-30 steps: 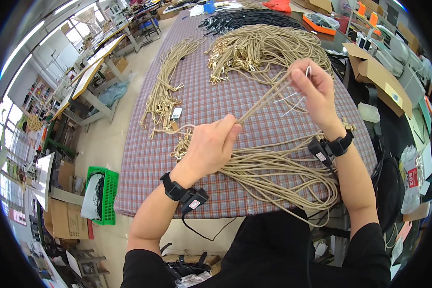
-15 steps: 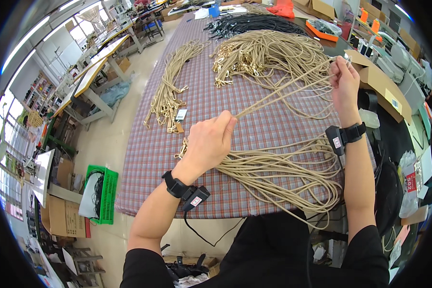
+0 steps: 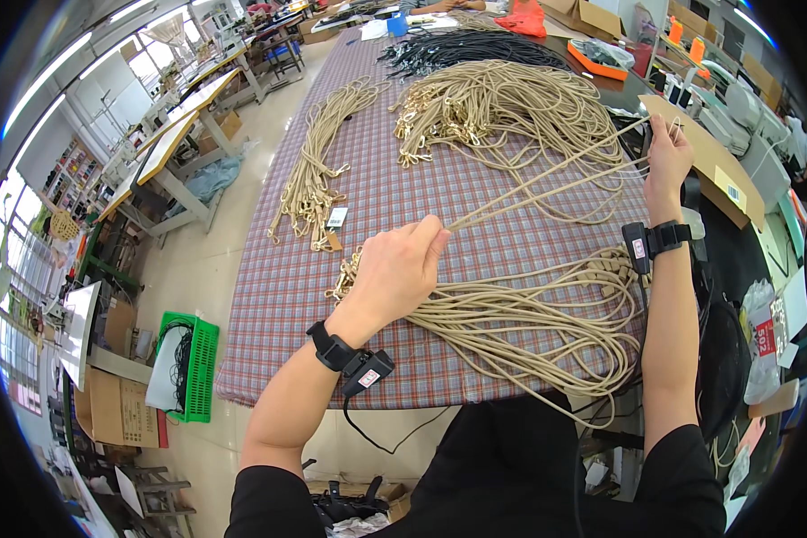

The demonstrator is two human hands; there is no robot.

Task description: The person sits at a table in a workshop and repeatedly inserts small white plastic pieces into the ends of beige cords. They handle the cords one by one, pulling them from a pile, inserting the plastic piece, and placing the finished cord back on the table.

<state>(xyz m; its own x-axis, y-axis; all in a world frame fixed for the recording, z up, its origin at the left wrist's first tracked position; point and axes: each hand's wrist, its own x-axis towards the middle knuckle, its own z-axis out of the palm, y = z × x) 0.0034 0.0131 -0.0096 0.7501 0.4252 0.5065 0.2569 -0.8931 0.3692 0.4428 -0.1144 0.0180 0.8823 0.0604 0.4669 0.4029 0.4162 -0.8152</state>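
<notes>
A tan cord [image 3: 527, 186] is stretched taut in two strands between my hands. At the table's middle, my left hand [image 3: 396, 269] is closed around its near end. Raised higher at the right, my right hand [image 3: 669, 166] grips the far end, where a thin pale loop sticks up past the fingers. Under and beside my left hand lies a bundle of tan cords [image 3: 520, 336], its gold clips [image 3: 341, 282] partly hidden behind that hand. Another tan bundle [image 3: 318, 148] with gold clips and a white tag [image 3: 336, 217] rests at the left. Beyond sits a large tan cord pile [image 3: 529, 103].
The table wears a checked cloth [image 3: 269, 332]. Black cords [image 3: 475, 49] lie at the back, near an orange tray [image 3: 599, 59] and a red bag [image 3: 522, 21]. A cardboard box [image 3: 713, 175] stands beside my right hand. A person's arm [image 3: 435, 7] shows at the far end.
My right hand has moved to the right and slightly down, and the cord's two strands have spread wider apart. My left hand has barely shifted. A person's arm has appeared at the far end.
</notes>
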